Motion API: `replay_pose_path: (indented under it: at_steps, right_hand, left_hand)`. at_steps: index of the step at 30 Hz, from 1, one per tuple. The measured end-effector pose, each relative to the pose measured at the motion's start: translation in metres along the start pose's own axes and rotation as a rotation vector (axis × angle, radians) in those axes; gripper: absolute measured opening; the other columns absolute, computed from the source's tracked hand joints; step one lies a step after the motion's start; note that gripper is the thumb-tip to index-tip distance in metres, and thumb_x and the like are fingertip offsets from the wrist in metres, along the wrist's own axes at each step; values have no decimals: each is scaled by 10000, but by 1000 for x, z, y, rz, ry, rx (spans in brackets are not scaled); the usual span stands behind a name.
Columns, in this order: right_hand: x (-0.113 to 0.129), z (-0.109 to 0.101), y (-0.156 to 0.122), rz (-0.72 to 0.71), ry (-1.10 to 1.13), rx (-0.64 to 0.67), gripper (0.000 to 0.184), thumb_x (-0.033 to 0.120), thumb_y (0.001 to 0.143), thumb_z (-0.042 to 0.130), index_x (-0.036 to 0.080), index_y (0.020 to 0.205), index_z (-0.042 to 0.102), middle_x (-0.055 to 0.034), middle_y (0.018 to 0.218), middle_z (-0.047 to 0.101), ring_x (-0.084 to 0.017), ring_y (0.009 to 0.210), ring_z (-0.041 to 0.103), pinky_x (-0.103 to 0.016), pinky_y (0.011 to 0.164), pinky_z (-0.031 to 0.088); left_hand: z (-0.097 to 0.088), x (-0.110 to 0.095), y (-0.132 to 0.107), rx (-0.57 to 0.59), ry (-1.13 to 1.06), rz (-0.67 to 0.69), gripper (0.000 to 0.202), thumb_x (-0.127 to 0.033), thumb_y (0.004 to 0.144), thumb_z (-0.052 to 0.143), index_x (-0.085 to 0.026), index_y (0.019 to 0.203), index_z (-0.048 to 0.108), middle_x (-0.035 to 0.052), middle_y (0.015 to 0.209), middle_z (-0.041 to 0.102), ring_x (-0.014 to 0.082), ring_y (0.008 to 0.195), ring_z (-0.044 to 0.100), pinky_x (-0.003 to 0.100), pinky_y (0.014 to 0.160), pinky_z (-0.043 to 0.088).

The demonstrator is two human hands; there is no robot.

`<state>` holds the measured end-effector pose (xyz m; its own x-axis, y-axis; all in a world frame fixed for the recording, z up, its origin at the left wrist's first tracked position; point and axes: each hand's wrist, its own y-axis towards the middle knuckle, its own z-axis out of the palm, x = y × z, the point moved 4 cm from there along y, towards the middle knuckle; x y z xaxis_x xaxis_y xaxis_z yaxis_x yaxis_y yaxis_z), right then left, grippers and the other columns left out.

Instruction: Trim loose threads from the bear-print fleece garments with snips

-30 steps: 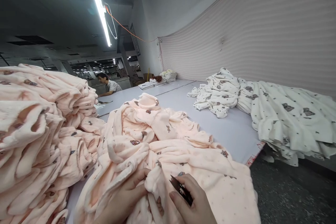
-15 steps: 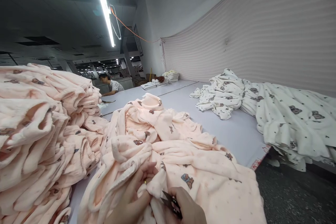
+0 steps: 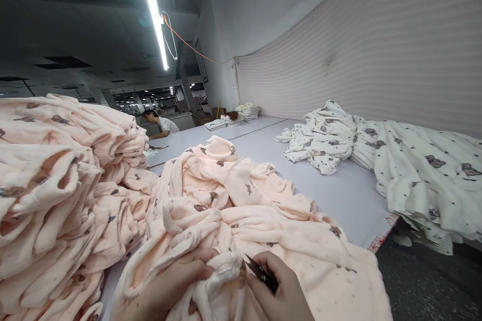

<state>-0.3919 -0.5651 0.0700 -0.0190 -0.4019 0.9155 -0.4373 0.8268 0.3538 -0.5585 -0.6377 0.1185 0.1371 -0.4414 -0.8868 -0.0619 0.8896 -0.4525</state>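
Observation:
A pink fleece garment (image 3: 286,241) with small bear prints lies spread over the table before me. My left hand (image 3: 176,281) grips a folded, seamed edge of it between thumb and fingers. Just to the right, my right hand (image 3: 278,286) is closed around small black thread snips (image 3: 262,272), their pointed blades directed up and left beside the held edge. Part of the snips is hidden in the palm. Thumb and fingers of my right hand come close to the cloth; I cannot tell whether they touch it.
A tall heap of pink garments (image 3: 56,185) rises at left. White printed garments (image 3: 425,165) lie at right, hanging over the edge of the table (image 3: 339,200). Folded stacks (image 3: 246,110) stand at the far end. A person (image 3: 163,124) leans at the table's far left.
The held cloth has been turned so its seamed edge shows. My left hand has shifted slightly left and down; the snips have moved a little up and right. The view has tilted slightly.

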Motion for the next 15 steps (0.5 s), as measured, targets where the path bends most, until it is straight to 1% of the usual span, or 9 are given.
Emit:
replay_pose_path:
  at_steps: [1,2,4,7,10,13,15]
  right_hand:
    - [2,-2,-5,-39,-1,-3,79,278,782,590,224,819,634,8,727,623,-148,658,594,-202,586,440]
    - [4,-2,-10,-79,0,-9,138,294,786,596,241,896,659,-2,786,643,-153,698,614,-202,610,455]
    - [7,-2,-16,-135,-17,-29,198,315,811,589,266,985,671,-13,840,659,-154,728,632,-199,626,468]
    - [7,4,-16,-156,-75,-53,165,303,856,550,254,926,691,-17,779,669,-156,706,638,-209,624,464]
    - [6,9,-10,-178,-90,-69,166,311,853,552,235,897,692,-23,768,676,-166,707,640,-224,629,463]
    - [3,9,-8,-159,-71,-77,164,306,863,547,238,892,693,-21,785,684,-166,730,642,-224,646,466]
    - [2,6,-8,-134,-48,-61,165,301,874,538,248,900,692,-14,797,687,-162,753,645,-218,664,468]
  left_hand:
    - [1,0,0,28,-1,7,160,-255,639,598,-143,742,649,-52,511,493,46,361,330,161,356,249]
    - [2,0,1,48,6,9,149,-251,646,591,-146,739,641,-50,515,492,45,364,328,157,356,249]
    - [3,0,1,59,37,4,155,-240,644,583,-145,753,636,-40,544,502,52,395,352,153,375,268]
    - [4,-1,1,74,67,-27,258,-235,620,581,-143,850,650,-24,598,517,73,449,389,159,399,287]
    - [6,-3,-1,105,101,-55,363,-238,605,572,-154,947,658,-26,600,517,89,454,399,184,428,324]
    - [7,-4,-1,111,108,-54,387,-256,587,574,-162,949,671,-23,585,512,130,527,467,246,569,421]
    - [7,-4,-2,115,112,-47,389,-278,576,575,-163,934,675,-14,583,513,169,609,516,290,666,445]
